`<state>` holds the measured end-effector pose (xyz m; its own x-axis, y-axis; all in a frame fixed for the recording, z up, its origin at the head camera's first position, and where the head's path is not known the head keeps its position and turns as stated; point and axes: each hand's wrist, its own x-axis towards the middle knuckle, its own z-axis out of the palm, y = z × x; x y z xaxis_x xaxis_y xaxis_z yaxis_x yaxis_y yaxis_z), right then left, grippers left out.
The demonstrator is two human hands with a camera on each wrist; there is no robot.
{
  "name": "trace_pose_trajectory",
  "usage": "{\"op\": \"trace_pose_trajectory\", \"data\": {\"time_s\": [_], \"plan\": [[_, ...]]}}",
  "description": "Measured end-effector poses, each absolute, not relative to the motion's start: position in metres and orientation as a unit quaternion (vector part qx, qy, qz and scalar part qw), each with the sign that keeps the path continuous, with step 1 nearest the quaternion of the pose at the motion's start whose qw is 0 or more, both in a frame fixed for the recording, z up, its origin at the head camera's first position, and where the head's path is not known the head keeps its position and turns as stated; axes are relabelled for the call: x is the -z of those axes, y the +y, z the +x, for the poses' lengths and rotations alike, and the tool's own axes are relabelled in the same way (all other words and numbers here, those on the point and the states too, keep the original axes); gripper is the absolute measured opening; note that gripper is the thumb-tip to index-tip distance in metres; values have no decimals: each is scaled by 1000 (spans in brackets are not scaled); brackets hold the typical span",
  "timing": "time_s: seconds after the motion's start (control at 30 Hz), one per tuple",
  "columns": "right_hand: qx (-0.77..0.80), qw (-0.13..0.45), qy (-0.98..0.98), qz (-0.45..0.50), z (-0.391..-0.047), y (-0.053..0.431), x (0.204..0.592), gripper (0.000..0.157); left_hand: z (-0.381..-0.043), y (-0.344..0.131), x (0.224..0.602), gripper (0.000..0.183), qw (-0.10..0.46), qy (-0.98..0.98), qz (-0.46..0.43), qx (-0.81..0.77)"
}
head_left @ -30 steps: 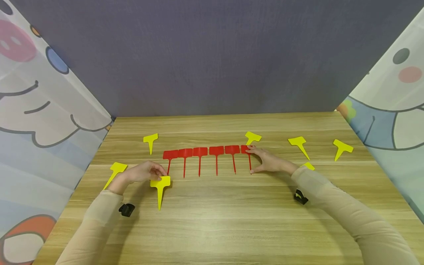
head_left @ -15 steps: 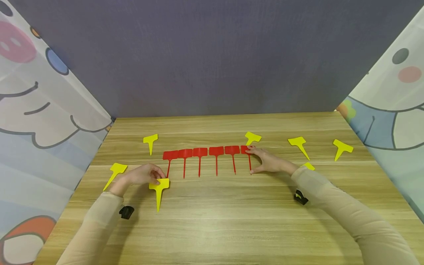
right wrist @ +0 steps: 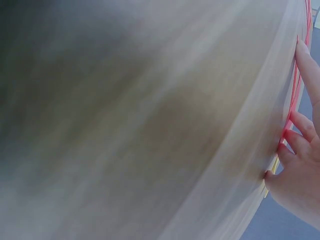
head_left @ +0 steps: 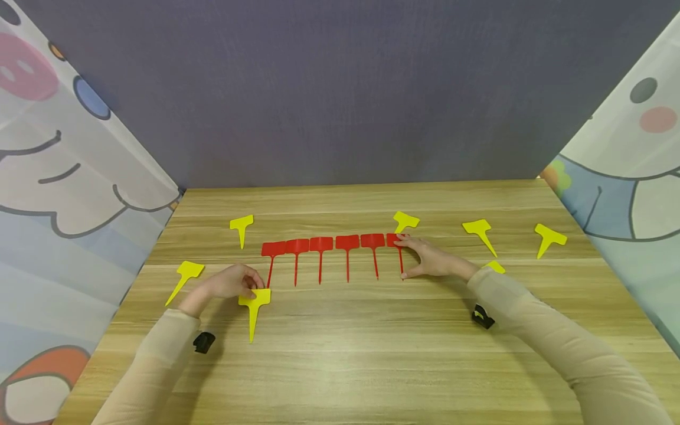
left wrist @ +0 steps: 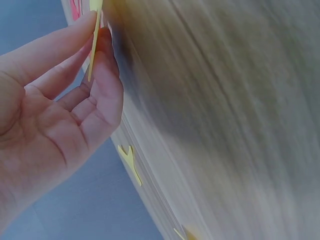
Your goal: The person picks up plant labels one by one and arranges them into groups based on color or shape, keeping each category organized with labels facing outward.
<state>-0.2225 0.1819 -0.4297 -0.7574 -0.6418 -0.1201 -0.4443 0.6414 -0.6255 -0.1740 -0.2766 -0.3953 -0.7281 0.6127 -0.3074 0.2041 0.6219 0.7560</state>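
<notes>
My left hand (head_left: 231, 281) pinches a yellow T-shaped plant label (head_left: 254, 298) by its wide head, the pointed stem toward the near edge of the table. In the left wrist view this label (left wrist: 94, 55) shows edge-on between thumb and fingers. Red T-shaped plant labels lie side by side in a row, heads away from me; the leftmost red label (head_left: 273, 248) is just beyond the left hand. My right hand (head_left: 432, 260) rests with spread fingers on the rightmost red label (head_left: 392, 239), fingertips at its head and thumb near the stem's tip.
Loose yellow labels lie around the row: one yellow label (head_left: 241, 222) behind left, another (head_left: 188, 271) far left, several to the right (head_left: 477, 226). A dark wall (head_left: 350, 94) bounds the wooden table (head_left: 372, 366) at the back. Small black objects (head_left: 204, 342) sit by both forearms.
My left hand has shifted slightly toward me and left with the yellow plant label. The right hand and the red row have stayed put.
</notes>
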Motion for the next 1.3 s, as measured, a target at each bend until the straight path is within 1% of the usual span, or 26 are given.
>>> {"op": "trace_pose_trajectory", "data": {"time_s": [0.1,0.33,0.6,0.93,1.3], "plan": [[292,167,891,-304,-223,182,431,83,-171,-271,392,12,282,872,206,-342],[291,169,892,-303,-222,182,430,82,-167,-263,391,11,262,900,180,-299],[288,165,892,-305,-221,182,430,82,-163,-256,389,11,234,922,185,-248],[292,168,891,-304,-221,181,430,83,-160,-253,387,11,215,936,178,-214],[294,170,890,-305,-222,181,429,82,-164,-261,394,11,217,935,157,-231]]}}
